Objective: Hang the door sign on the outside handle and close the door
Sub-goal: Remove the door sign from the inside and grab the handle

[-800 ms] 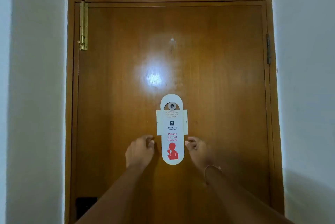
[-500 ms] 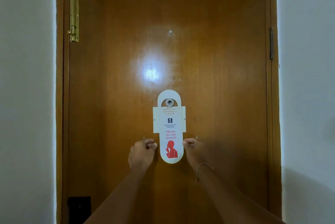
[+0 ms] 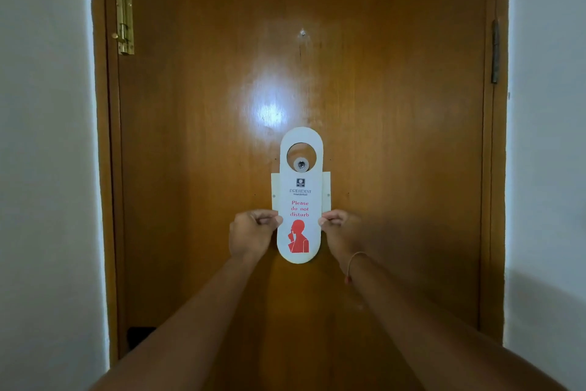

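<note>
A white door sign [image 3: 299,194] with red "Please do not disturb" lettering and a red figure lies flat against the brown wooden door [image 3: 396,137]. Its round hole frames the door's peephole [image 3: 301,164], which sits low inside the hole. A pale rectangular card [image 3: 326,191] shows behind the sign on both sides. My left hand [image 3: 252,233] pinches the sign's left edge and my right hand [image 3: 341,230] pinches its right edge, both at mid height. No door handle shows.
The door stands shut in its wooden frame [image 3: 101,168]. A brass bolt [image 3: 124,7] is fixed at the upper left and a dark hinge [image 3: 494,51] at the right. White walls [image 3: 44,168] flank both sides. A dark lock plate [image 3: 139,335] sits low on the left.
Both hands have closed on the sign's edges and lifted it, so the peephole sits lower in the hole. The camera has come closer to the door.
</note>
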